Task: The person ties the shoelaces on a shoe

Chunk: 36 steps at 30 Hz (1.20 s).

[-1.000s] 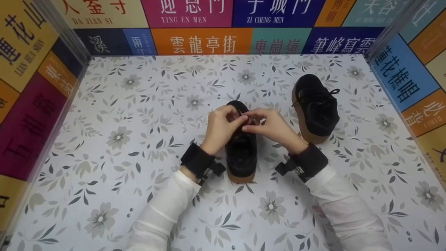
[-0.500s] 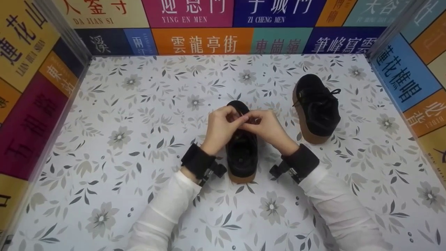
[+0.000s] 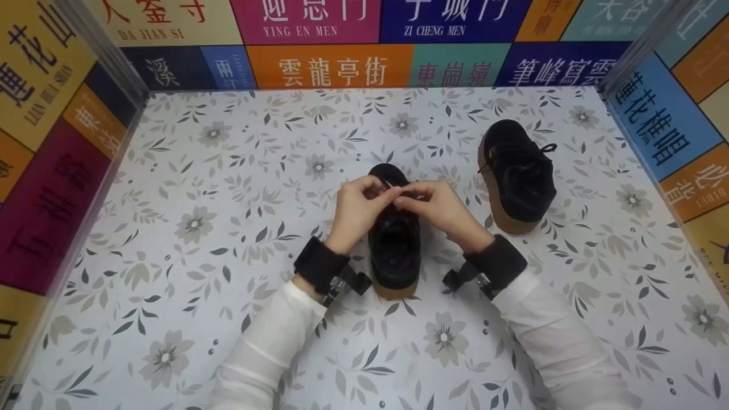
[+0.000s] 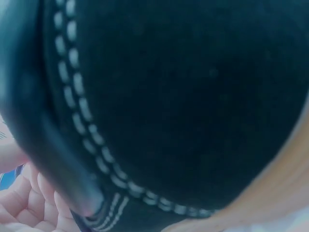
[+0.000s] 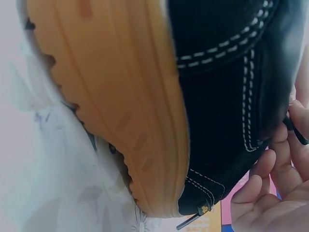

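Note:
A black shoe [image 3: 394, 250] with a tan sole stands at the middle of the table, its toe pointing away. Above its laced front, my left hand [image 3: 357, 208] and right hand [image 3: 447, 209] meet at the fingertips. Both pinch the thin black shoelace [image 5: 295, 130], which is mostly hidden by the fingers. In the right wrist view, the sole [image 5: 130, 116] and white-stitched side lie close to the camera, and a loose lace end [image 5: 190, 221] sticks out low down. The shoe's stitched heel part [image 4: 183, 106] fills most of the left wrist view.
A second black shoe [image 3: 518, 173] stands at the right, its lace tied in a bow. Colourful panels with large characters [image 3: 333, 67] wall the back and both sides of the flower-patterned table [image 3: 228, 228].
My right hand has shifted slightly left and closer to the left hand, its thumb and fingers drawing together. The left hand and both shoes stay nearly in place.

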### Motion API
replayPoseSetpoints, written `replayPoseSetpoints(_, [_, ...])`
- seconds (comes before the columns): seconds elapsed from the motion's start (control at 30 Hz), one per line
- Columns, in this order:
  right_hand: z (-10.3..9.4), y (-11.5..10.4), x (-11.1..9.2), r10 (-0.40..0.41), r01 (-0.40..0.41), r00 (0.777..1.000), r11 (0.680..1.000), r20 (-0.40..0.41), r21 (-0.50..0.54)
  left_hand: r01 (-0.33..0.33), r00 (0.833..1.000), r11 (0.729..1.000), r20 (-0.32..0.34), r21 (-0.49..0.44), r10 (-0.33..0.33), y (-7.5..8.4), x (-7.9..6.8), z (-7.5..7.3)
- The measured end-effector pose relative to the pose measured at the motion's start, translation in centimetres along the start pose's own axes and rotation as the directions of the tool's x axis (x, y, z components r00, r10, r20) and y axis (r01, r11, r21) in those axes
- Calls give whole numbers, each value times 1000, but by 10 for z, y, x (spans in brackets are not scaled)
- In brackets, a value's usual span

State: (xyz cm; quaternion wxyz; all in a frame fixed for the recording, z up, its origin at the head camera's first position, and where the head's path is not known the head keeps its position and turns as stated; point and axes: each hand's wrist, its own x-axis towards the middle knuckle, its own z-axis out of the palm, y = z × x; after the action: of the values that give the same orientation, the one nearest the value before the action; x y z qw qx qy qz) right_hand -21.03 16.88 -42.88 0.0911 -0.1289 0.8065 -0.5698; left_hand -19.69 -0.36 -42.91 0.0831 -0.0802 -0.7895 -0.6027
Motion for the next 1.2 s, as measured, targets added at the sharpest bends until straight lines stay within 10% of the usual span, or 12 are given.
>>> replayPoseSetpoints(0.33, [-1, 2, -2, 29, -29, 1000, 997, 0, 69, 121, 990, 972, -50, -202, -133, 2, -4, -7])
replayPoseSetpoints(0.9, [0, 1, -4, 60, -58, 998, 970, -2, 238, 156, 945, 813, -154, -561, -288, -4, -7, -34])
replayPoseSetpoints(1.2, [0, -4, -7, 76, -71, 997, 972, -10, 223, 226, 879, 638, -127, -737, -459, -23, -8, -49])
